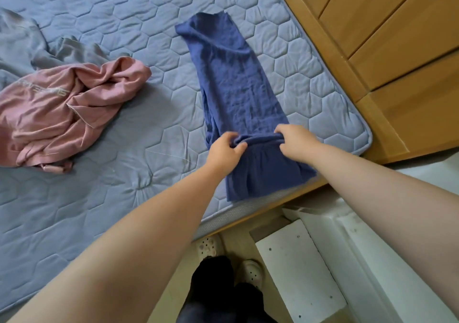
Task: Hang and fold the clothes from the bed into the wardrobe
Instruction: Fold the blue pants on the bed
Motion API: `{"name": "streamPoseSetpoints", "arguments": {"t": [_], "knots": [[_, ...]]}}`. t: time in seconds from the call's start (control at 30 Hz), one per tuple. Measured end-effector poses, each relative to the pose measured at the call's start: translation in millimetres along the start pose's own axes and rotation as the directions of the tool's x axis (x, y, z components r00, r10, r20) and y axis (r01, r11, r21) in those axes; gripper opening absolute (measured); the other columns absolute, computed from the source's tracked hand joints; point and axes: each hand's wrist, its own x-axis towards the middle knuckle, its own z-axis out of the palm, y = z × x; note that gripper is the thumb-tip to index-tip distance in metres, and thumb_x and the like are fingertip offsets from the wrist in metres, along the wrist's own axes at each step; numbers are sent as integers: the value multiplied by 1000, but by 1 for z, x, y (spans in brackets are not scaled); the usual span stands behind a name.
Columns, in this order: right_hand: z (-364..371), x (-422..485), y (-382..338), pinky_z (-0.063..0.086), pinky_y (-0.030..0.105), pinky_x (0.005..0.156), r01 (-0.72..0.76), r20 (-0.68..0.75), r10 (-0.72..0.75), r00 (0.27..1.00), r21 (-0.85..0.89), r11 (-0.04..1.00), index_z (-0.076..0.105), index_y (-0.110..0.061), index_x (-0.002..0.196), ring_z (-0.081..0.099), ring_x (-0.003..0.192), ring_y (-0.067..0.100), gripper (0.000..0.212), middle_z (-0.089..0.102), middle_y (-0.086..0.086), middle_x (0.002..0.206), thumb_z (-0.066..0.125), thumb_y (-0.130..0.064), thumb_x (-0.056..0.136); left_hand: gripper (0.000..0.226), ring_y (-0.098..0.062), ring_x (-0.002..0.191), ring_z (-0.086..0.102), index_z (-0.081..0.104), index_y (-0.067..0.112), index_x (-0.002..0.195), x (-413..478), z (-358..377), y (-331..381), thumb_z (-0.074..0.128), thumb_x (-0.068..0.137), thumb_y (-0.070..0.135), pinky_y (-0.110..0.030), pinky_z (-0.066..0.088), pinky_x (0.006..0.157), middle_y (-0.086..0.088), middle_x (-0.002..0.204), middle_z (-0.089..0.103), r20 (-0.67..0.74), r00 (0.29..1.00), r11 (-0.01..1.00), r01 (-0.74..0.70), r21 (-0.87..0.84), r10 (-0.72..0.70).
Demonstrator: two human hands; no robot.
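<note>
While the blue trousers (238,94) lie lengthwise on the bed (124,24) near its corner, the left hand (224,152) and right hand (296,142) pinch a fold across them with curled fingers; a pink shirt (67,114) lies well apart.

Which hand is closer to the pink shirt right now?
Left. The left hand grips the blue garment on the side facing the pink shirt. The right hand grips it on the far side.
</note>
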Motion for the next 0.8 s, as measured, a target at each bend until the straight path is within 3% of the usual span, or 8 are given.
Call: {"name": "streamPoseSetpoints", "arguments": {"t": [0.03,0.1,0.2,0.3,0.37,0.5,0.67,0.8], "knots": [[2,9,-2,43,40,88,-30,-46,29,999,-26,999,47,-15,124,46,118,34,40,50,12,125,52,-7,85,45,-15,108,51,45,17,136,7,1,-1,56,95,29,-26,41,88,1,117,55,-20,999,998,25,-60,-26],[12,17,-4,35,44,103,-76,-102,69,992,-71,995,29,-12,143,33,131,32,61,36,12,142,54,-11,87,63,-23,132,37,24,17,150,12,6,-10,53,94,25,-35,35,105,-4,147,37,4,999,992,-33,119,33],[38,14,-2,27,41,110,-19,-151,-1,989,-132,991,29,-8,145,28,136,31,63,29,12,149,53,-14,87,69,-29,143,18,21,15,150,5,23,-29,53,90,22,-42,24,113,-8,157,18,168,959,767,-283,576,227],[63,3,6,18,42,116,125,-117,-155,981,-235,964,33,-8,145,22,142,28,63,24,13,155,54,-28,89,78,-25,147,1,9,14,153,2,43,-50,50,92,39,-46,8,117,-6,161,4,392,882,508,-471,721,261],[75,-5,17,10,43,118,222,54,-216,975,-338,915,23,-13,150,10,147,24,74,11,9,160,51,-45,90,89,-25,148,-6,-2,13,153,3,54,-65,48,90,53,-47,1,118,-5,161,-5,469,867,414,-494,765,168],[88,-10,42,1,49,117,270,267,-145,953,-523,808,-1,-22,153,-6,148,22,93,-10,4,160,53,-54,85,102,-26,147,-4,-8,14,152,9,62,-93,50,85,62,-48,3,118,-3,161,-10,437,893,385,-443,809,109],[87,-6,44,9,46,117,245,254,-133,958,-484,840,3,-21,153,0,148,19,84,-4,2,161,57,-20,89,84,-22,148,0,-6,21,153,13,52,-105,38,93,59,-41,6,119,0,161,-8,471,866,403,-496,769,168],[78,-2,46,14,43,116,250,284,-140,949,-403,880,11,-22,153,3,148,16,74,2,-1,161,44,1,91,76,-23,148,1,-5,20,153,11,42,-104,42,96,36,-38,10,119,-5,161,-6,467,869,382,-493,782,166]]}}
